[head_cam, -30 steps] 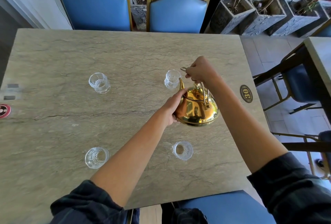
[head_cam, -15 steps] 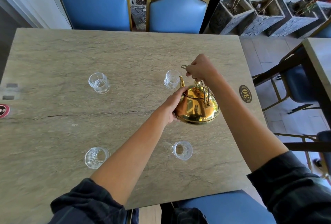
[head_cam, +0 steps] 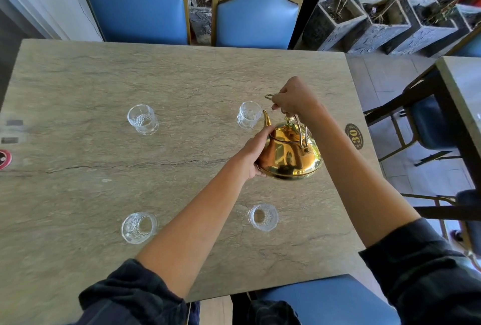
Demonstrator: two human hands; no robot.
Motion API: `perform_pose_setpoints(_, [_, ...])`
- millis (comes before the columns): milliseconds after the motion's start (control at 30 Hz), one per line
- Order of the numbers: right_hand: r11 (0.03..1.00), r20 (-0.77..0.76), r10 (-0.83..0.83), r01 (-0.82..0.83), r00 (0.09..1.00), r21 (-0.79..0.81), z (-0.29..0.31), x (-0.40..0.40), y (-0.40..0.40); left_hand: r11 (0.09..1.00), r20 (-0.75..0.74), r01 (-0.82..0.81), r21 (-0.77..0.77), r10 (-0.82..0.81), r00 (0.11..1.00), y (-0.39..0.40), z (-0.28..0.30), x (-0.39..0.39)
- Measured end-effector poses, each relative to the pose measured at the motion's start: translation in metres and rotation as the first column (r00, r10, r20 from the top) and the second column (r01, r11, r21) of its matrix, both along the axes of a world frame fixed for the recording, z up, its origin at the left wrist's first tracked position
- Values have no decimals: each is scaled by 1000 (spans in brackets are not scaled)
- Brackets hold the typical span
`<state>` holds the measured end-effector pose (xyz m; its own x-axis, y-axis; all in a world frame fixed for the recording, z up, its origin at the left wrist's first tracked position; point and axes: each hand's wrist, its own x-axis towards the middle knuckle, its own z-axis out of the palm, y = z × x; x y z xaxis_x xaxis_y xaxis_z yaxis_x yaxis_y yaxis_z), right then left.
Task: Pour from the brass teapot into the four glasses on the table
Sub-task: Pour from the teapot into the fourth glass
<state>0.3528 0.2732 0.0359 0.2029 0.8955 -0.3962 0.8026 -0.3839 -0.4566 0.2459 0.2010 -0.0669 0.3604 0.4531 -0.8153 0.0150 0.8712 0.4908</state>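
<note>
The brass teapot [head_cam: 290, 154] hangs above the stone table [head_cam: 182, 85], its spout pointing up toward the far-right glass [head_cam: 248, 115]. My right hand [head_cam: 292, 97] is closed around the teapot's wire handle from above. My left hand [head_cam: 256, 151] presses against the pot's left side and underside. Three more clear glasses stand upright: the far-left glass [head_cam: 142, 119], the near-left glass [head_cam: 139, 227] and the near-right glass [head_cam: 263, 216]. No liquid stream is visible.
Two blue chairs [head_cam: 257, 16] stand at the far edge. A round number-30 badge [head_cam: 354, 136] sits near the table's right edge. A red coaster [head_cam: 4, 159] lies at the left edge. Another table and chairs are to the right; a blue seat [head_cam: 328, 301] is below me.
The teapot has tipped back slightly, its spout rising a little beside the far-right glass. Both hands keep their hold.
</note>
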Motion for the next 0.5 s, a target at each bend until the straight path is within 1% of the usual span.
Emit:
perform_pose_setpoints(200, [1000,39,14,-14,999,-4,-3,-1,1,1000,17,-13,-19,13,1000,-3,0,1])
perform_pose_setpoints(500, [999,31,23,-22,999,-34,-2,-7,2,999,9,-25,-20,25,1000,-3,-2,-4])
